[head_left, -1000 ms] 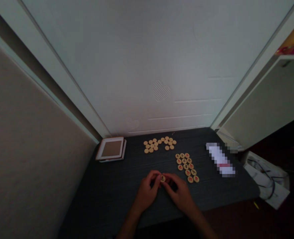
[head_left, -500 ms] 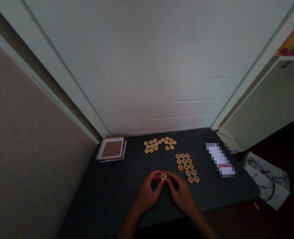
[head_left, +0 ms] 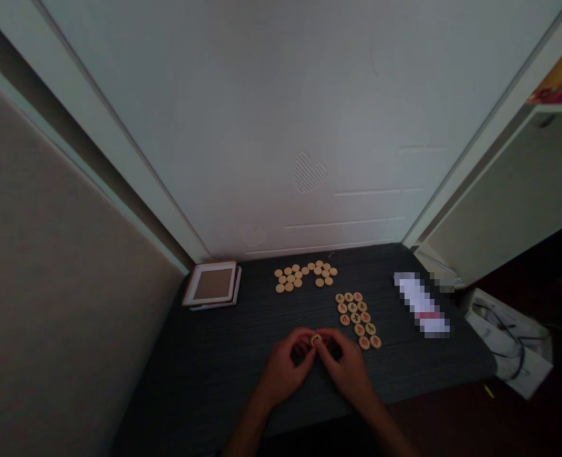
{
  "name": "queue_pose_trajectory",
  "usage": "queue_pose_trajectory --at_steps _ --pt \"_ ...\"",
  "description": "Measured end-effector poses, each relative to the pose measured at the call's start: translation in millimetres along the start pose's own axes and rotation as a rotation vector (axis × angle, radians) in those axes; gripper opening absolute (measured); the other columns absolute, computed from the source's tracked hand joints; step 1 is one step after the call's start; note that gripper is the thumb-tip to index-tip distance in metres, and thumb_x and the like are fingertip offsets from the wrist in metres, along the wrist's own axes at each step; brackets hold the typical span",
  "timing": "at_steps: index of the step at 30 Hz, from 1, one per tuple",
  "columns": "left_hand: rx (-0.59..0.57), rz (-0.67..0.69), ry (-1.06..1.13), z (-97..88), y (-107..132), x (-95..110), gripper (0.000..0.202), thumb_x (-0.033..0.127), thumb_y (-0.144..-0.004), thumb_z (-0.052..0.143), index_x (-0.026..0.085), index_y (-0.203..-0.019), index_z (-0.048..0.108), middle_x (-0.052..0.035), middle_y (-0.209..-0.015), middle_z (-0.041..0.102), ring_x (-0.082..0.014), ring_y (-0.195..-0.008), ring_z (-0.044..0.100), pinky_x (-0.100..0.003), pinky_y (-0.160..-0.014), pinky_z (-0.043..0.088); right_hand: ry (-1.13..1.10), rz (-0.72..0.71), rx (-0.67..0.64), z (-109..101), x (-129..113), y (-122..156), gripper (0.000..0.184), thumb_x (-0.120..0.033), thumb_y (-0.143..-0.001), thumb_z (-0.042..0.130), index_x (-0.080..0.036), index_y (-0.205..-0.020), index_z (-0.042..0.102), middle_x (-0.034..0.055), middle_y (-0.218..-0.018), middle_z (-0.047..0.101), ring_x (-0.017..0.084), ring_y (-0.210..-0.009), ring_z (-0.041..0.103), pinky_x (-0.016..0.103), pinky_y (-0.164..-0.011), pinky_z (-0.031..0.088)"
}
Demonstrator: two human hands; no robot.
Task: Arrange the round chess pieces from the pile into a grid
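Near the front of the dark table, a round wooden xiangqi piece is pinched between the fingertips of both hands, its face partly covered by a thumb. My left hand is closed on its left side. Closed on the other side is my right hand. To the right of my right hand, several xiangqi pieces lie face up in rows, with red or black characters showing. Farther back, several blank-side-up pieces are spread in two loose groups joined by a thin line.
A shallow box with a white-rimmed lid stands at the table's back left. A blurred-out white item lies at the right. A white panel rises behind. Beyond the right edge is a white container with cables.
The piece has shifted slightly right between my fingers, and my right thumb has moved over its face, hiding most of the character. The other pieces are unchanged.
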State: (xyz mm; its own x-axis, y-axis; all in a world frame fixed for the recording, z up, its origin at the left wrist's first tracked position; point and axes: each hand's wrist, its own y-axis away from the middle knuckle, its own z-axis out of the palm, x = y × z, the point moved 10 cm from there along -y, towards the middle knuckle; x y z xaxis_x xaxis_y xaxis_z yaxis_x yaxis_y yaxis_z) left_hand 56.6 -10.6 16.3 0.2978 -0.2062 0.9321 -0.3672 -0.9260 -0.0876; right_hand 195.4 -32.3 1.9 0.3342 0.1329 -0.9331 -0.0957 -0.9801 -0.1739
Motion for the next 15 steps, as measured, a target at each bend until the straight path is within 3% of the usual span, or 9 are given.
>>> queue_pose_trajectory --at_steps 6,15 --pt "-0.001 0.012 -0.039 0.1 0.0 0.8 0.019 0.029 -0.089 0.065 0.024 -0.107 0.069 -0.0019 -0.089 0.075 -0.0168 -0.077 0.068 -0.027 -0.074 0.054 -0.015 0.024 -0.016 0.5 0.9 0.0 0.025 -0.044 -0.094 0.062 -0.022 -0.100 0.072 0.0049 -0.087 0.077 0.021 -0.079 0.072 0.029 -0.072 0.057" --pt "0.002 -0.003 -0.058 -1.2 -0.4 0.8 0.021 0.034 -0.089 0.065 0.024 -0.107 0.068 -0.0011 -0.082 0.073 -0.0166 -0.073 0.067 -0.026 -0.070 0.053 0.026 -0.025 -0.013 -0.7 1.2 0.0 0.028 -0.041 -0.099 0.053 -0.022 -0.105 0.073 0.0068 -0.097 0.076 0.022 -0.088 0.072 0.031 -0.081 0.057"
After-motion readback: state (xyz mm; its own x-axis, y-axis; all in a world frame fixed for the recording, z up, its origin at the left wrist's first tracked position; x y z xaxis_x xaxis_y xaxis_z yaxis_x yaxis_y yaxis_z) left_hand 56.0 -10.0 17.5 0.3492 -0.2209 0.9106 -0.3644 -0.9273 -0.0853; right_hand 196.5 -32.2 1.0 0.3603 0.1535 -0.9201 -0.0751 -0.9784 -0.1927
